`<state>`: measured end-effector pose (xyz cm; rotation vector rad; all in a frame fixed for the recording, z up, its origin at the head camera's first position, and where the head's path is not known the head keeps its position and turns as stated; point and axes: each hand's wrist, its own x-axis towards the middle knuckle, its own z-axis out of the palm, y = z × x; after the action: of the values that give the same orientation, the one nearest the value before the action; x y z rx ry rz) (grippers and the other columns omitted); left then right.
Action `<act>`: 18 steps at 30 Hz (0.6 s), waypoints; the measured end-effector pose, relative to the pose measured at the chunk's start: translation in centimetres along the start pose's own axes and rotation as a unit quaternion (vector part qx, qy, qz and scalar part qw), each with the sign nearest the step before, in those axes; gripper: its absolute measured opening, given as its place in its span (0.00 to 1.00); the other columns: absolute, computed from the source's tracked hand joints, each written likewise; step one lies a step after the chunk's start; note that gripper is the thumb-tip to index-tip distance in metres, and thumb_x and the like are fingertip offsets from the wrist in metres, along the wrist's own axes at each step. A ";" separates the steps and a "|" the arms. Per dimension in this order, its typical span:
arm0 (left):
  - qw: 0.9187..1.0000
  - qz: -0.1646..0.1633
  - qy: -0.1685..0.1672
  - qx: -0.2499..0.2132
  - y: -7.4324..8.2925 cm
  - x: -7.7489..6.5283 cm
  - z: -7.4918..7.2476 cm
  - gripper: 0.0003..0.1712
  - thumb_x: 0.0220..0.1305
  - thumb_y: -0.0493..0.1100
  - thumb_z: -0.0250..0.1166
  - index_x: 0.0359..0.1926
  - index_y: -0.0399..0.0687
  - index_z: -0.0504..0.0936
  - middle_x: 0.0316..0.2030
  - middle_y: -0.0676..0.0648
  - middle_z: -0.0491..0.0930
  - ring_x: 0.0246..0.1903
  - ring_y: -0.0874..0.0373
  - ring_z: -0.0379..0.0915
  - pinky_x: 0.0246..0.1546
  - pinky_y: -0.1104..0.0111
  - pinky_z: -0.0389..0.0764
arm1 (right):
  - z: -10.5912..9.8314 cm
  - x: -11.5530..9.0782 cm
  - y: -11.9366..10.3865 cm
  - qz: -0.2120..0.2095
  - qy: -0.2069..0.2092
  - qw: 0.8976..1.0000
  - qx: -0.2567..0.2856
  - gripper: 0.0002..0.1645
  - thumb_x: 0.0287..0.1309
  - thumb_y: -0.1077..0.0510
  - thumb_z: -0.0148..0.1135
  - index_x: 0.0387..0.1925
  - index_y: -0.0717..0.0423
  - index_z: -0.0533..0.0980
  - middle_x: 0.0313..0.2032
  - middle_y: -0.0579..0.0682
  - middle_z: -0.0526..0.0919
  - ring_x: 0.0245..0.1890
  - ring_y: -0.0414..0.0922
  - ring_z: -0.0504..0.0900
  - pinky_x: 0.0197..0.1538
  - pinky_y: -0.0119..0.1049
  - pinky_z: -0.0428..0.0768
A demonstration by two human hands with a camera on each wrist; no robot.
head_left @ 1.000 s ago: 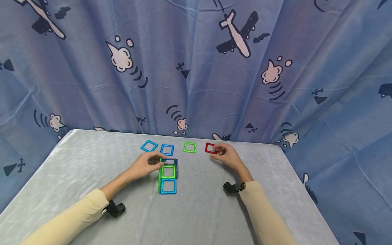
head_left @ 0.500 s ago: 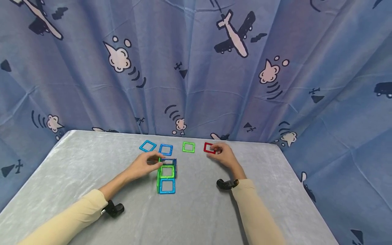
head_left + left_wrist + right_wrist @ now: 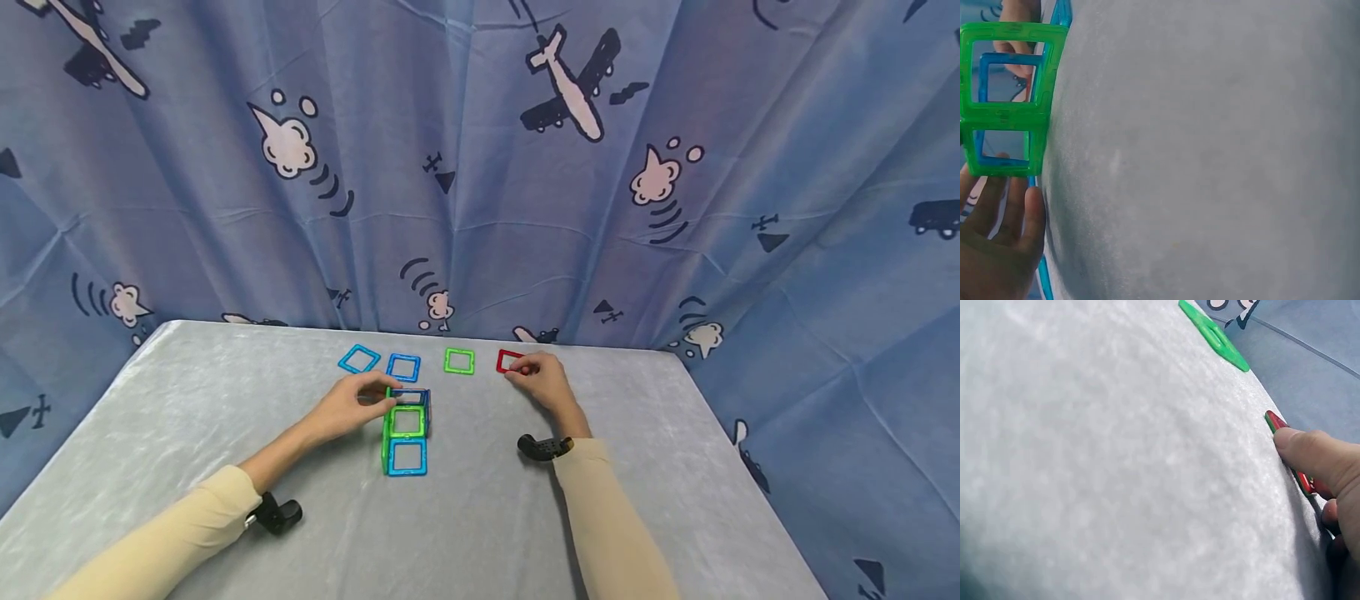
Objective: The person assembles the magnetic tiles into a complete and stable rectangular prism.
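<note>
A small structure of magnetic tiles (image 3: 407, 422) stands on the table, with blue and green square frames joined and a green side wall (image 3: 1004, 107) facing the left wrist camera. My left hand (image 3: 351, 408) holds its far left corner, thumb and forefinger curved about the edge; other fingers (image 3: 1013, 215) show beyond the green wall. My right hand (image 3: 546, 382) pinches a red square magnetic tile (image 3: 506, 360) near the table's far edge. In the right wrist view, the thumb lies on that red tile (image 3: 1277, 420); green shows along its side. The fingers beneath are partly hidden.
A loose green square tile (image 3: 459, 361) lies left of the red one. Two blue tiles, one turned (image 3: 359, 358) and one straighter (image 3: 403, 367), lie behind the structure. A patterned blue curtain (image 3: 480, 183) hangs behind the grey-covered table (image 3: 465, 525).
My right thumb and fingers have closed on the red tile, the right forearm swinging slightly left. The left hand stays at the structure. The whole head view has shifted a little.
</note>
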<state>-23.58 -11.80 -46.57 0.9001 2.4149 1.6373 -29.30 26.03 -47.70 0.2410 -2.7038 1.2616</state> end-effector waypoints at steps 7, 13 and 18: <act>1.000 0.004 0.001 0.006 -0.1 -0.1 0.0 0.15 0.72 0.38 0.65 0.56 0.36 0.82 0.50 0.39 0.83 0.47 0.50 0.80 0.53 0.55 0.80 | 0.1 -0.1 -0.3 -0.004 -0.005 1.000 -0.001 0.05 0.57 0.65 0.76 0.33 0.63 0.86 0.31 0.51 0.77 0.32 0.46 0.73 0.36 0.36 0.72; 1.000 -0.004 -0.002 0.003 0.4 0.0 0.0 0.16 0.73 0.39 0.65 0.57 0.35 0.82 0.51 0.40 0.83 0.48 0.49 0.80 0.54 0.55 0.79 | -0.4 0.1 -0.4 -0.014 -0.022 1.000 -0.016 0.04 0.58 0.64 0.75 0.32 0.63 0.86 0.29 0.50 0.77 0.31 0.45 0.73 0.35 0.36 0.72; 1.000 -0.002 -0.003 -0.004 0.7 0.0 0.0 0.16 0.72 0.38 0.65 0.57 0.36 0.82 0.51 0.40 0.83 0.48 0.48 0.80 0.54 0.55 0.79 | -1.2 0.3 -0.3 -0.033 -0.038 0.999 -0.007 0.04 0.59 0.64 0.74 0.33 0.63 0.86 0.27 0.49 0.79 0.28 0.44 0.72 0.32 0.33 0.71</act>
<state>-23.33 -11.61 -45.99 0.8966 2.4030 1.6401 -29.46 26.68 -46.65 0.3790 -2.7423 1.2389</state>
